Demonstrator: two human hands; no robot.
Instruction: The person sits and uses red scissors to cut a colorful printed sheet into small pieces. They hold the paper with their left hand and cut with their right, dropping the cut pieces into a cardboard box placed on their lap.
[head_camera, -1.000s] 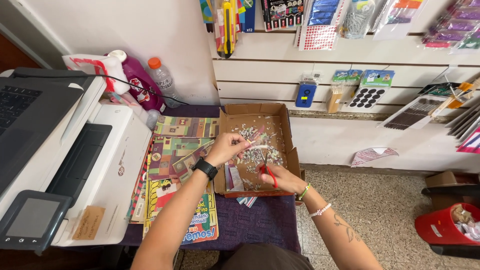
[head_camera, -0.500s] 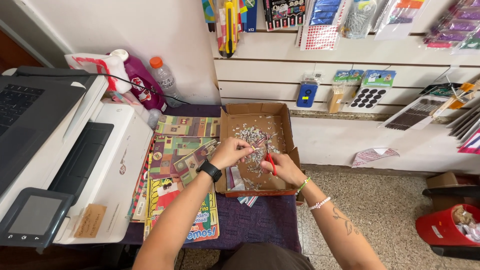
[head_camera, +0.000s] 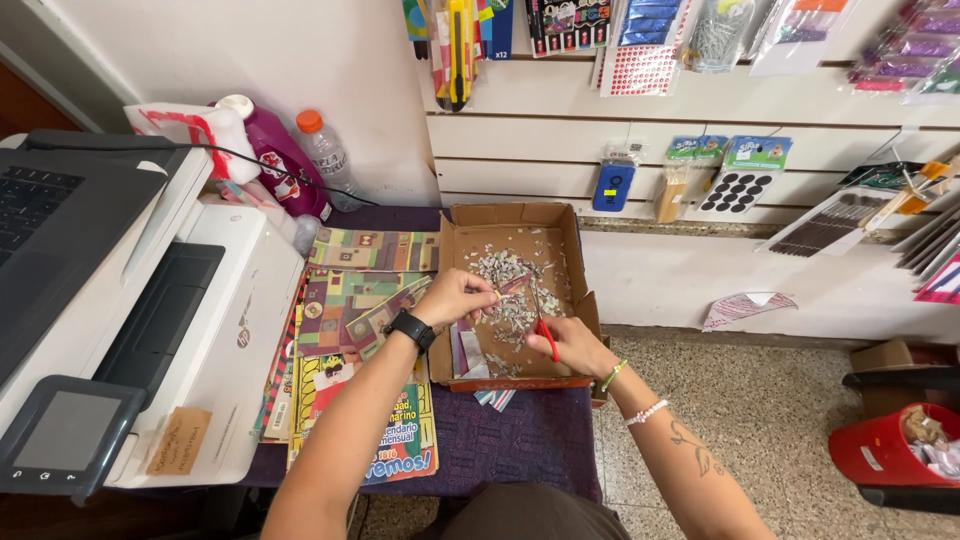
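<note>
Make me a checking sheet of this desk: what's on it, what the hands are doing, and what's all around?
Surface: purple cloth covers the table.
Job's things: open cardboard box holds a heap of small paper scraps; red-handled scissors; a thin paper strip.
Clutter: colourful patterned paper sheets, purple bottle, clear bottle with orange cap.
Grips: left hand pinches the strip over the box; right hand holds the scissors.
Cables: black cable runs across the printer top.
Surroundings: white printer, laptop, wall racks of packaged goods, red bin on the floor.
</note>
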